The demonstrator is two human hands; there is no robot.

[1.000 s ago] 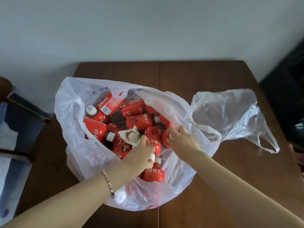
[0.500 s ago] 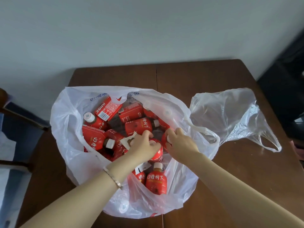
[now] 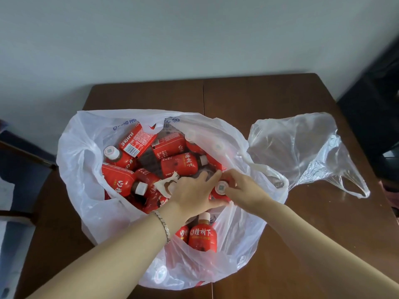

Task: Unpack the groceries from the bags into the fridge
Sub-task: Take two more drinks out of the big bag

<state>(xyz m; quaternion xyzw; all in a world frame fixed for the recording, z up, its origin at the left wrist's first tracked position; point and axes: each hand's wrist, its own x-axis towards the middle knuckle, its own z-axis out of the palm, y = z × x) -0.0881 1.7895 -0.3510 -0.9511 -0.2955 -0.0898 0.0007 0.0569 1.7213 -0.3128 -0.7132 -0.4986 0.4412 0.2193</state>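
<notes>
Two hands are seen inside the white bag on the brown bench. A red bottle with a white cap is gripped between the left hand and the right hand, fingers closed around it. More red bottles are heaped around. An empty clear bag lies just beside.

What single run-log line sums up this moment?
stage: picking from white bag | left hand + right hand: both on one red bottle | clear bag: empty | fridge: unseen
</notes>
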